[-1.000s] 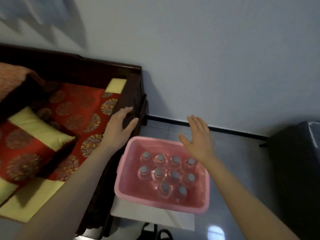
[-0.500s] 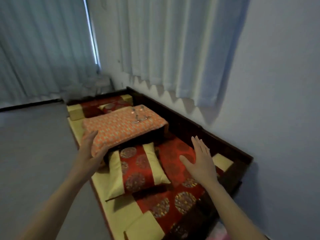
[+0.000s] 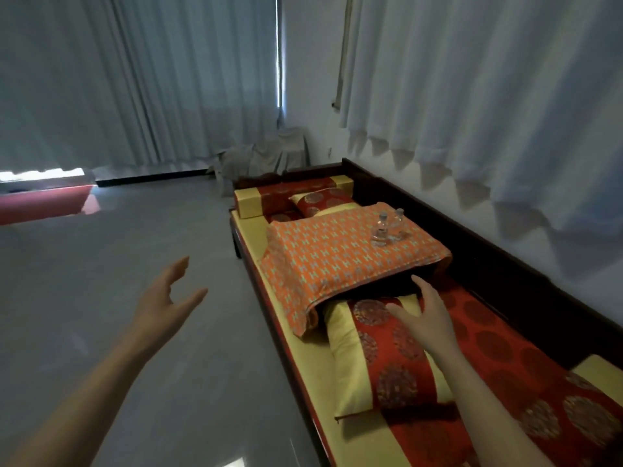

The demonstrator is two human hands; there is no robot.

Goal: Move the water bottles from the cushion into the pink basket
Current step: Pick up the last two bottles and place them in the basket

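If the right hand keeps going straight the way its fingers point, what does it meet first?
Most likely the near, drooping edge of the orange patterned cushion, just beyond the right hand. The two water bottles stand farther back on top. Depth is hard to judge from one view.

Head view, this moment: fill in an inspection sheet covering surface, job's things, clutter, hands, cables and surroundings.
Surface: orange patterned cushion raised on a dark wooden daybed with red and yellow bedding.
Job's things: two clear water bottles standing upright close together near the cushion's far right corner; pink basket not in view.
Clutter: red and yellow pillow in front of the cushion; a second pillow and a bolster behind it.
Hands: left hand open and empty over the floor; right hand open and empty over the near pillow.
Cables: nothing seen.
Surroundings: grey floor, pale curtains, white wall.
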